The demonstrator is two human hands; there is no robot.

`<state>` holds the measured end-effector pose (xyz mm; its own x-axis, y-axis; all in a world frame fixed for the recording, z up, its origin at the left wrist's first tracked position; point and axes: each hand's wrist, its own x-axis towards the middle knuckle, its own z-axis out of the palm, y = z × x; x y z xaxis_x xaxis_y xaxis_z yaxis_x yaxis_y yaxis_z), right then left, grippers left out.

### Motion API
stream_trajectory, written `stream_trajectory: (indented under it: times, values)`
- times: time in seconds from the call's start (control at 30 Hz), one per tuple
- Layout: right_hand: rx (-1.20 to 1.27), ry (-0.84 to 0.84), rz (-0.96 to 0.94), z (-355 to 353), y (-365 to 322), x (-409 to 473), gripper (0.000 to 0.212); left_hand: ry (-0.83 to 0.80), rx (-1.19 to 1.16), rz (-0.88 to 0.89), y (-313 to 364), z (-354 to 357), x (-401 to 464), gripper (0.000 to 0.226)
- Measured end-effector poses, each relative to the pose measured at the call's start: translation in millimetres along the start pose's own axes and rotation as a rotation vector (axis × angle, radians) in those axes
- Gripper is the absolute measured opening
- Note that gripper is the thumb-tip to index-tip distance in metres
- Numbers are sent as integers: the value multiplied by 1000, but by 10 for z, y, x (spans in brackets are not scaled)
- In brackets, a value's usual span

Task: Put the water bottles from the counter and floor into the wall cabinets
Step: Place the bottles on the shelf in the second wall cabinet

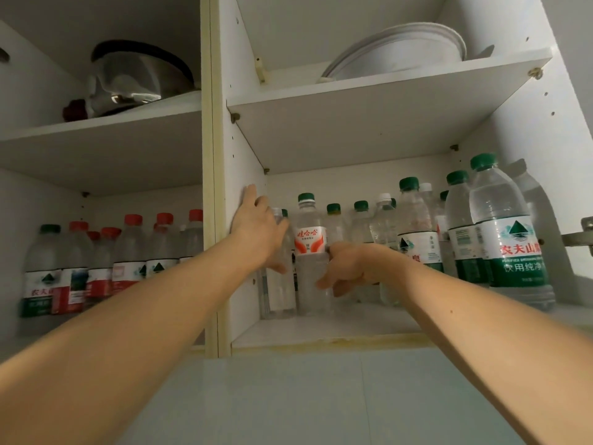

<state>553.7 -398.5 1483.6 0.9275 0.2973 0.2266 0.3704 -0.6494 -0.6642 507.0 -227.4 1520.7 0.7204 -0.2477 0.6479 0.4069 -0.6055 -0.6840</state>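
The water bottle with the red-and-white label [308,252] stands upright on the lower shelf [321,329] of the right wall cabinet, near the shelf's left front corner. It has a green cap. The right hand [349,268] grasps it low on its clear body, under the label, with the fingers curled round from the right side. Just beside it, against the cabinet's left wall [244,187], stands a clear bottle [277,284] whose label I cannot see. The left hand [258,232] lies flat over the upper part of this bottle, fingers straight and pointing up, the fingertips touching the wall; it does not close round anything.

Behind and to the right, along the back of the same shelf, there is a row of green-capped bottles [414,232], and two white caps are among them. At the right front edge of the shelf stands a large green-label bottle [510,239], nearest to the viewer, well apart from the held one.

In the left cabinet the lower shelf carries a group of red-capped bottles [134,252] and one green-capped bottle [43,268] at the left end, all upright and close together.

On the upper shelf of the right cabinet lie white plates [401,49]. On the upper shelf of the left cabinet rests a metal pot [138,75], tilted.
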Motion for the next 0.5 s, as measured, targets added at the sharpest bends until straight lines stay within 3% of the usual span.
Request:
stream_trajectory:
  times: [0.4,0.5]
  values:
    - [86,11,-33,101,46,77,48,40,9,-3,14,49,-35,106]
    - [-5,58,-87,136,70,-4,43,62,-51,-6,19,11,-64,102]
